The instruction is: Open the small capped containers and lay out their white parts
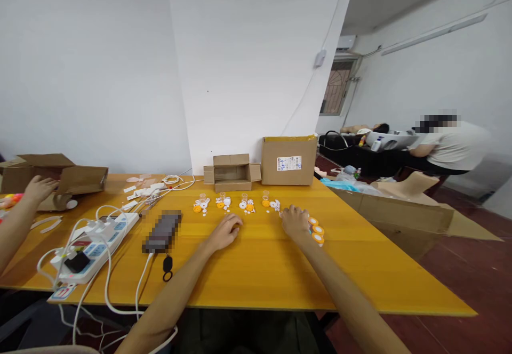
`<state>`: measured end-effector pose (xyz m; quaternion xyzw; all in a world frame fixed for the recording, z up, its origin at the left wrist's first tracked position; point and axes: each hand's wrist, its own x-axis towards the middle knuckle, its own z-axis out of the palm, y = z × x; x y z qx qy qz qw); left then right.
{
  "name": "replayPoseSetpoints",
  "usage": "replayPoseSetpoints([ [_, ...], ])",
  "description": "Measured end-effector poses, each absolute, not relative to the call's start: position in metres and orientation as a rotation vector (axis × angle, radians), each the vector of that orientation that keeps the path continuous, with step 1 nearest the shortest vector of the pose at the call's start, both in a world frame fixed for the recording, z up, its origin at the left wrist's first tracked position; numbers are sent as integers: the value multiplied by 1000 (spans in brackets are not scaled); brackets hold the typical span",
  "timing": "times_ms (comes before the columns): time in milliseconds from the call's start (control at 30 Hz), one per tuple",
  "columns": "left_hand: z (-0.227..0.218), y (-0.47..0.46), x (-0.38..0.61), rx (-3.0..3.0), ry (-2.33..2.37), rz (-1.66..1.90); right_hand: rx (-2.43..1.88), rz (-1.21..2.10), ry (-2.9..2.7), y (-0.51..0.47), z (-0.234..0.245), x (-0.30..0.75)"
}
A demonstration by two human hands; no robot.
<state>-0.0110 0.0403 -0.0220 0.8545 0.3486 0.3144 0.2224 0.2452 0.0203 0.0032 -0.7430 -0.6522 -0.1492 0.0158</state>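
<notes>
Head view shows the left grip point(226, 231), a bare hand with loosely curled fingers, at the yellow-brown wooden worktop point(256, 282); I cannot tell whether it pinches anything. The right grip point(295, 220) has its fingers bent downward, their contents hidden. Just left of it lie small white plastic pieces point(275, 204) and an orange plastic disc point(266, 203), with a clear plastic cylinder point(266, 195) behind. Just right sit orange-rimmed, white-centred round pieces point(318, 230). Beyond the left grip stands a small open brown cardboard box point(234, 187); beyond the right, a larger brown cardboard box point(270, 167) with a white label.
</notes>
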Motion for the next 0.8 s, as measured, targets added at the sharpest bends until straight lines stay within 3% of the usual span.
replayPoseSetpoints([
  [800, -25, 41, -11, 2355, 950, 892, -2239, -587, -2196, 2, 6, 263],
])
